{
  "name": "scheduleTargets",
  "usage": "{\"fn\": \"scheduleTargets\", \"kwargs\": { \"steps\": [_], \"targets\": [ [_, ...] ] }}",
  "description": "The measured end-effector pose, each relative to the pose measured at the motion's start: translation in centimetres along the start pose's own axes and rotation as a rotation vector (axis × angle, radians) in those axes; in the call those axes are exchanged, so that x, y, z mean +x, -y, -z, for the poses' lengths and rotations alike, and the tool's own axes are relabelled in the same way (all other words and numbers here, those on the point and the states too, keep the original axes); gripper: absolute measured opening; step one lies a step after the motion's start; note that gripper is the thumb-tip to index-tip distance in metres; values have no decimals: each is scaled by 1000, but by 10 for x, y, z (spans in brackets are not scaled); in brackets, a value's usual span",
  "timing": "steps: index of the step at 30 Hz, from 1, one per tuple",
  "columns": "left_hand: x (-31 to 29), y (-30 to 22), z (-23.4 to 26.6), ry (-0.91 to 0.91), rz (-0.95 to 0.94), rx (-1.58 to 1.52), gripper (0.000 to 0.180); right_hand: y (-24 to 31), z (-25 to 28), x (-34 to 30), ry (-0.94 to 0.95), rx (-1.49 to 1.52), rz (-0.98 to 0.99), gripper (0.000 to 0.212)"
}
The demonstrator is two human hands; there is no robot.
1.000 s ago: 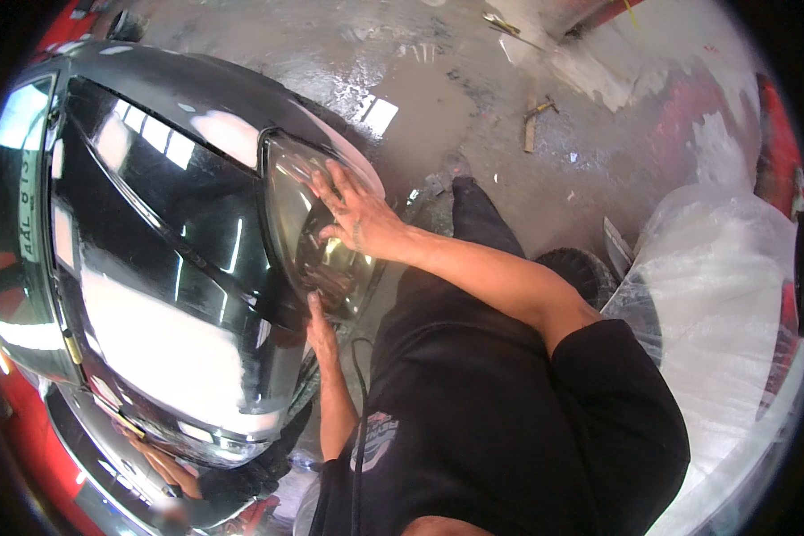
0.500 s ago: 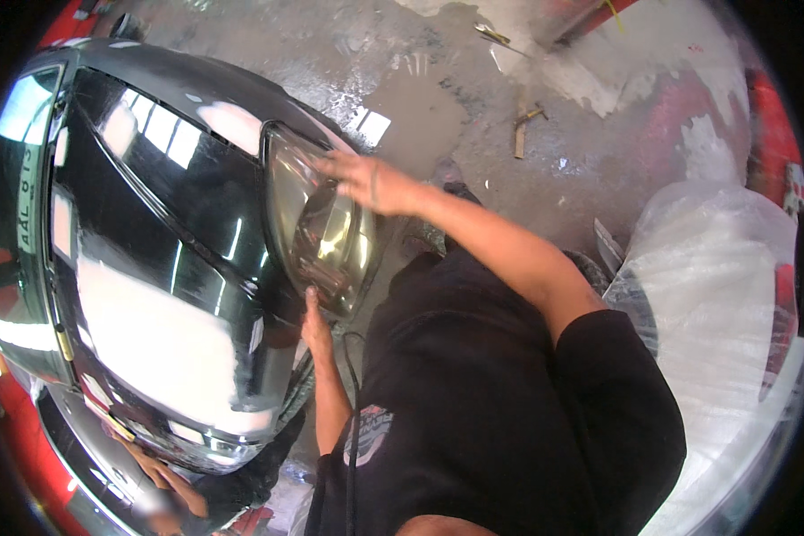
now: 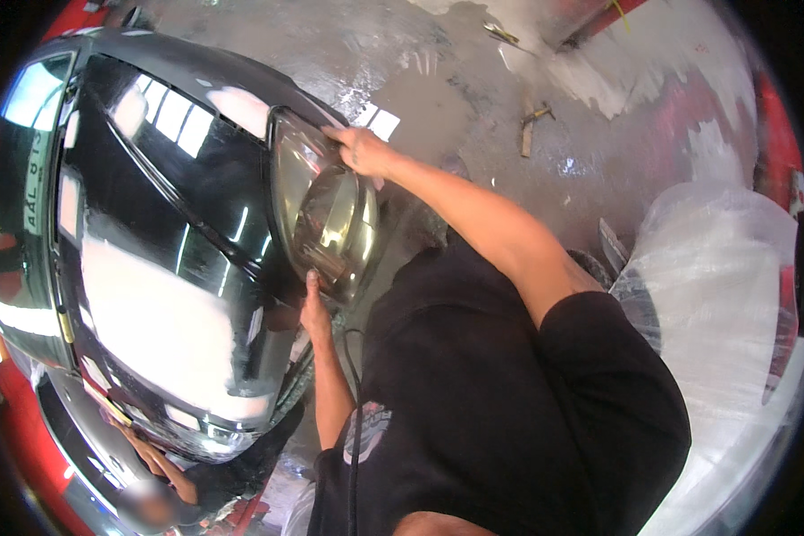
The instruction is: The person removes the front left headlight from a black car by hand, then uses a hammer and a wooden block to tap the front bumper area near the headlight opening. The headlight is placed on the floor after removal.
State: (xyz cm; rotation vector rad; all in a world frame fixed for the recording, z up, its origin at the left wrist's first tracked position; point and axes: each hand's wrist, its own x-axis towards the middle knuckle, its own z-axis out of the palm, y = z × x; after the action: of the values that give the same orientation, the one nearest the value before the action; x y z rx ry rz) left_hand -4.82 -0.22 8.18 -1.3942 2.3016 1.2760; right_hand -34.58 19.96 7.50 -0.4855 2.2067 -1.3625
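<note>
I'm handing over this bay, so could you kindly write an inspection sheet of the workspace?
Surface: grey floor, patchy and wet-looking.
Job's things: yellowed headlight on a black car with pale patches.
Clutter: hammer on the floor; another tool farther off, kind unclear.
Hands: left hand with thumb at the headlight's lower end; right hand at its upper outer edge.
Cables: black cord hanging over the dark shirt.
Surroundings: translucent sheeting at right; co-worker's arm by the car, lower left.

The grey floor (image 3: 429,116) shines in patches. A hammer-like tool (image 3: 527,138) and a yellowish tool (image 3: 501,34) lie on it, apart.
</note>
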Motion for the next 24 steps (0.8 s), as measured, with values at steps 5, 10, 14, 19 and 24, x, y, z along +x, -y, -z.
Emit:
{"fn": "scheduleTargets", "kwargs": {
  "steps": [5, 10, 14, 19, 24],
  "targets": [
    [-2, -4, 0, 35, 17, -18, 78, -28, -13, -27, -94, 106, 116, 65],
    [-7, -11, 1, -13, 14, -80, 74, -3, -24, -35, -174, 121, 280, 79],
    [-12, -15, 1, -23, 46, 10, 64, 34, -26, -28, -213, -103, 407, 99],
    [-11, -15, 0, 15, -62, -164, 51, 39, -12, -8, -160, -166, 405, 101],
    [-14, -10, 6, 44, 26, -152, 55, 40, -10, -5, -134, -147, 390, 107]
  ]
}}
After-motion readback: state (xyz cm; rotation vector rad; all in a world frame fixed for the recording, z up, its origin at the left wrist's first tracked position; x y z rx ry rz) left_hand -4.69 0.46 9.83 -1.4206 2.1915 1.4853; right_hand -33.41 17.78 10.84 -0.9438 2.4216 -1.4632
